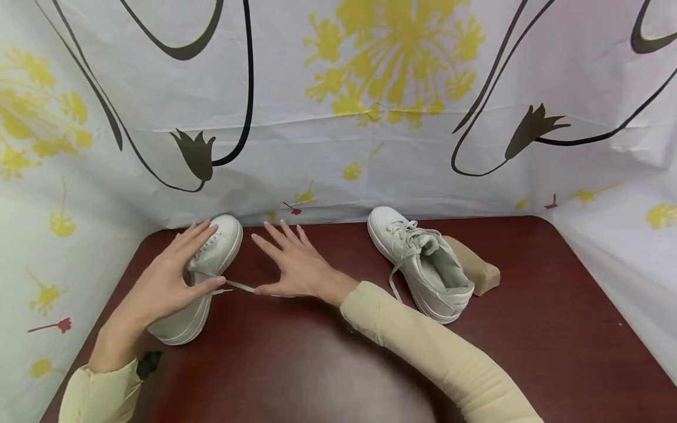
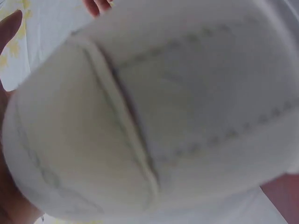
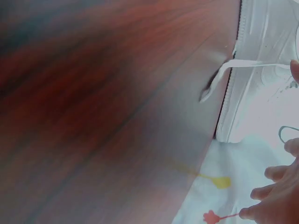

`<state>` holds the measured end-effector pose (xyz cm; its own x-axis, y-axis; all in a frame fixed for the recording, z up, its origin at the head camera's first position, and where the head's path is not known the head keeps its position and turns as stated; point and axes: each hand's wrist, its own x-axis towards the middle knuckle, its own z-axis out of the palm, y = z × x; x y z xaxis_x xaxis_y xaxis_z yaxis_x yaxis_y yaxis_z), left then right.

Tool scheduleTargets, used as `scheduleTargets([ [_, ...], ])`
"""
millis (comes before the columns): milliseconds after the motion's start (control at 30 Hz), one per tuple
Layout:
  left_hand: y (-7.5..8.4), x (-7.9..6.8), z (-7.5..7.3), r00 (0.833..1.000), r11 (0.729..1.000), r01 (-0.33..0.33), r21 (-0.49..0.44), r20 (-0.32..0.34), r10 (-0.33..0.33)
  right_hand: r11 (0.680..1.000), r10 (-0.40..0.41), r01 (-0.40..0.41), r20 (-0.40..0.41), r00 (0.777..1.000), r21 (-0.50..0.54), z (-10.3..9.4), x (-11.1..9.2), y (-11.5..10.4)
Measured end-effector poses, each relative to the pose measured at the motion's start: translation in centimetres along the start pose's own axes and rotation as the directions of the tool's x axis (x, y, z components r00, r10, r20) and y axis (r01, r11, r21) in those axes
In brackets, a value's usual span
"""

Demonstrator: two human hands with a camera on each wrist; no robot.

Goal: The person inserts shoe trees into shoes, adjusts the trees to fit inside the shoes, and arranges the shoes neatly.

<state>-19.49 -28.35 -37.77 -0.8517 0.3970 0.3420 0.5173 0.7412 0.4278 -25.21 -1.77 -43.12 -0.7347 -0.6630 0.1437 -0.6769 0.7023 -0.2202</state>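
On the dark red counter [image 1: 317, 370] I count two white shoes, one over to the left and one over to the right. Above the left-side shoe [image 1: 219, 258] the person has both hands at work. The left hand [image 1: 165, 283] is spread across its opening and laces, fingers straight, thumb out wide; I cannot tell how firmly it touches. The right hand [image 1: 298, 267] is wide too, palm down just beside that shoe, its fingers fanned. One white lace [image 1: 240, 286] runs from the shoe past the left thumb to the right thumb, and I cannot tell whether either thumb hooks it. A loose lace end sticks out near the left thumb.

Well apart from them, the right-side shoe [image 1: 415, 276] stands with its laces slack, a strand trailing to the counter. Just beside it lies one tan block [image 1: 473, 267]. Two pale yellow sleeves [image 1: 439, 352] cover the arms. Behind everything hangs a white cloth [image 1: 338, 188], with two dark tulip shapes and many yellow flowers.
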Motion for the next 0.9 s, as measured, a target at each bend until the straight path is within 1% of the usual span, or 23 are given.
scheduleTargets([
  [100, 0.2, 0.1, 0.5, 0.999, 0.999, -0.034, 0.008, -0.014, 0.034, 0.999, -0.017, 0.016, -0.006, 1.0, -0.033, -0.1, -0.5, 0.5],
  [200, 0.4, 0.3, 1.0, 0.997, 0.997, -0.064, 0.042, -0.031, 0.065, 0.999, -0.022, 0.022, -0.004, 1.0, -0.043, -0.2, -1.0, 1.0],
  [300, 0.7, 0.5, 1.5, 0.997, 0.994, -0.075, 0.078, -0.024, 0.077, 0.999, -0.023, 0.023, 0.006, 1.0, -0.04, -0.5, -1.6, 1.3],
  [433, 1.5, 0.6, 2.3, 0.998, 0.991, -0.063, 0.12, 0.004, 0.063, 0.998, -0.032, 0.032, 0.004, 0.999, -0.056, -1.3, -2.6, 1.8],
  [600, 2.3, 0.9, 3.2, 0.998, 0.984, -0.062, 0.165, -0.006, 0.064, 0.998, -0.021, 0.021, 0.005, 1.0, -0.051, -2.1, -4.1, 2.5],
  [667, 2.5, 1.0, 3.6, 0.998, 0.984, -0.06, 0.167, -0.004, 0.061, 0.999, -0.023, 0.023, 0.008, 1.0, -0.047, -2.2, -4.6, 2.7],
  [800, 2.8, 1.3, 4.1, 0.999, 0.989, -0.036, 0.143, 0.019, 0.034, 0.998, -0.028, 0.028, -0.001, 1.0, -0.053, -2.2, -5.3, 3.0],
  [900, 3.0, 1.4, 4.3, 0.999, 0.99, -0.029, 0.136, 0.031, 0.025, 0.998, -0.029, 0.028, -0.012, 0.999, -0.06, -2.0, -5.6, 3.3],
])
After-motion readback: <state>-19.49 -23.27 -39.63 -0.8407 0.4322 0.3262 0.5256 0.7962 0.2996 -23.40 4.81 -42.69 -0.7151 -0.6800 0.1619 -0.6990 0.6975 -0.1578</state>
